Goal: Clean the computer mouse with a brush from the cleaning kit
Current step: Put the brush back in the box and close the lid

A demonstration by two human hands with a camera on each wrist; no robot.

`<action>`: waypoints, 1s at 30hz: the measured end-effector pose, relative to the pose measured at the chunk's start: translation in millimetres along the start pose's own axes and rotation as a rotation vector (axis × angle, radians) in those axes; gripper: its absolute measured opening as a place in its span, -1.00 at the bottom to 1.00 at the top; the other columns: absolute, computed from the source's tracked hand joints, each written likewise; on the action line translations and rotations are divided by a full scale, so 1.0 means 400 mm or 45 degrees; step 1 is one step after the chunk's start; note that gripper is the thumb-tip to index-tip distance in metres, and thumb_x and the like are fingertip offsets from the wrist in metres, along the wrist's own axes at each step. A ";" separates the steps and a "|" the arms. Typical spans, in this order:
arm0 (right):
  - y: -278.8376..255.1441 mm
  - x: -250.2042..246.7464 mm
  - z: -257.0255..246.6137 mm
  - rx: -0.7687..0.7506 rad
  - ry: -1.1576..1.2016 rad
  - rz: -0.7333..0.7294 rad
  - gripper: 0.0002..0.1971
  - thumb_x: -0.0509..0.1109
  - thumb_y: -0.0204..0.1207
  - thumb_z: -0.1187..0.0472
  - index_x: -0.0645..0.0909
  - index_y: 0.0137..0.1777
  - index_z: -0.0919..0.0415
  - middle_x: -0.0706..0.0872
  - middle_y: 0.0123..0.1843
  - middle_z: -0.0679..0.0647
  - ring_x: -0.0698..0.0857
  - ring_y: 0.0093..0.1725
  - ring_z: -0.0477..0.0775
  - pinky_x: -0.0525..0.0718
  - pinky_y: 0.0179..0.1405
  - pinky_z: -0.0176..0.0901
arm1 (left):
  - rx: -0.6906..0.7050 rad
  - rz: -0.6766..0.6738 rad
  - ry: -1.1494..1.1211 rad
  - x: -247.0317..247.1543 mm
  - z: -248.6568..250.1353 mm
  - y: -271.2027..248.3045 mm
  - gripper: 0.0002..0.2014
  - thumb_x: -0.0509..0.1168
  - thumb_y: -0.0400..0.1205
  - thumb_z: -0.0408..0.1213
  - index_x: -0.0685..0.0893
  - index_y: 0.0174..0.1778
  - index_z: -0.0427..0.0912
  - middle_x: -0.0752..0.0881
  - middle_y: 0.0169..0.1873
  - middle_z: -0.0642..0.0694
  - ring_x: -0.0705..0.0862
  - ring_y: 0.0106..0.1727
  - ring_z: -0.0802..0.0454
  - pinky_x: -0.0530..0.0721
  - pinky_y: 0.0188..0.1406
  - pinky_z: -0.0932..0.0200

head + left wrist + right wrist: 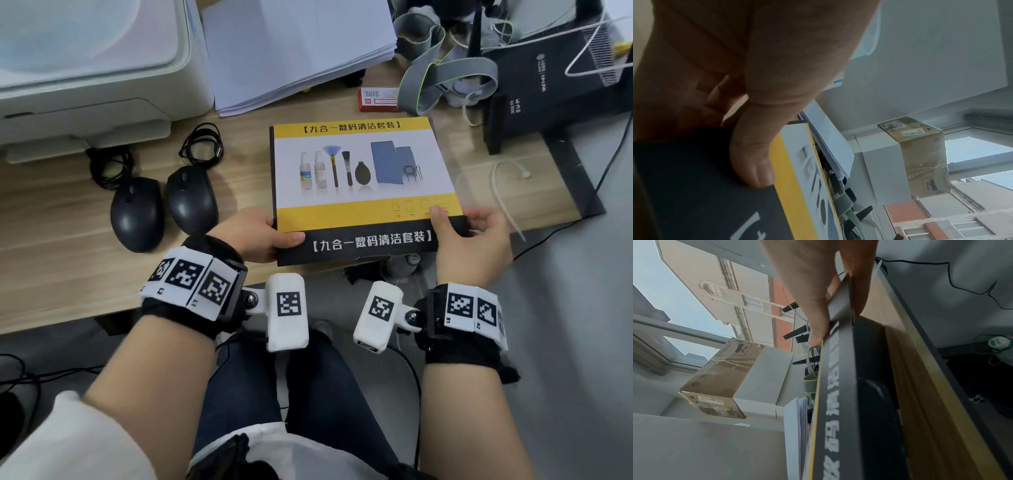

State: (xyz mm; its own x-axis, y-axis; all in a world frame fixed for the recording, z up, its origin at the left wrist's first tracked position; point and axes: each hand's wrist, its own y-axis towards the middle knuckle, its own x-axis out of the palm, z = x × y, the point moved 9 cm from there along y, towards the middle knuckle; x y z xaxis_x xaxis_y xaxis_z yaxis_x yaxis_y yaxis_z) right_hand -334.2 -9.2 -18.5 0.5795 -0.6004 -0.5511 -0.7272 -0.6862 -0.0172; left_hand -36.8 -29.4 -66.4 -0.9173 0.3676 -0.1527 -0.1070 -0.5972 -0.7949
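Note:
The cleaning kit box (359,178), yellow, white and black with pictured tools on its lid, lies at the wooden desk's front edge. My left hand (255,236) grips its near left corner, thumb on the black front flap (711,194). My right hand (469,236) grips the near right corner, thumb on the lid, fingers under the side (840,308). Two black computer mice (137,214) (192,200) sit side by side to the left of the box, cables coiled behind them. The box is closed, so no brush shows.
A white printer (85,68) fills the back left, a paper stack (298,51) stands behind the box. A small red box (378,99), grey straps (445,75) and a black router (548,85) crowd the back right. The desk edge (102,308) runs in front of my knees.

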 end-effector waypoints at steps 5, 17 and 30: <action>-0.002 0.009 0.020 0.048 -0.023 -0.055 -0.61 0.53 0.28 -0.07 0.51 -0.03 0.11 0.70 0.02 0.09 0.65 -0.02 0.08 0.49 -0.01 -0.21 | -0.026 -0.012 0.006 -0.003 -0.006 0.003 -0.97 0.35 0.56 -0.33 0.63 -0.18 -0.19 0.72 -0.25 -0.01 0.69 -0.30 0.17 0.70 -0.43 0.46; -0.011 0.021 0.096 0.155 0.392 0.019 -0.77 0.21 0.59 0.30 0.59 0.16 0.37 0.61 0.00 0.10 0.60 -0.22 -0.36 0.48 -0.20 -0.63 | 0.170 0.273 0.178 -0.048 -0.006 0.004 -0.63 0.54 0.37 -0.21 0.72 0.05 -0.26 0.78 0.02 -0.24 0.73 0.10 -0.18 0.66 0.24 -0.13; -0.013 0.083 0.121 0.260 0.364 -0.231 -0.59 0.25 0.54 0.42 0.48 0.40 0.27 0.60 0.40 0.20 0.56 0.37 0.01 0.44 0.41 -0.21 | 0.260 0.410 0.615 -0.068 0.028 0.005 -0.66 0.59 0.27 -0.14 0.78 -0.08 -0.17 0.80 -0.19 -0.08 0.74 -0.04 -0.06 0.67 0.11 -0.01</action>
State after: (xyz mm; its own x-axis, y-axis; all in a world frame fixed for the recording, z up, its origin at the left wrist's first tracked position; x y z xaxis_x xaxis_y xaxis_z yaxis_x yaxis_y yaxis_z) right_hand -329.0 -5.8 -77.1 0.7637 -0.5867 -0.2694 -0.6448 -0.7134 -0.2743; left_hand -16.4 -48.5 -57.2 -0.6435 0.3987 -0.6534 0.0318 -0.8390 -0.5432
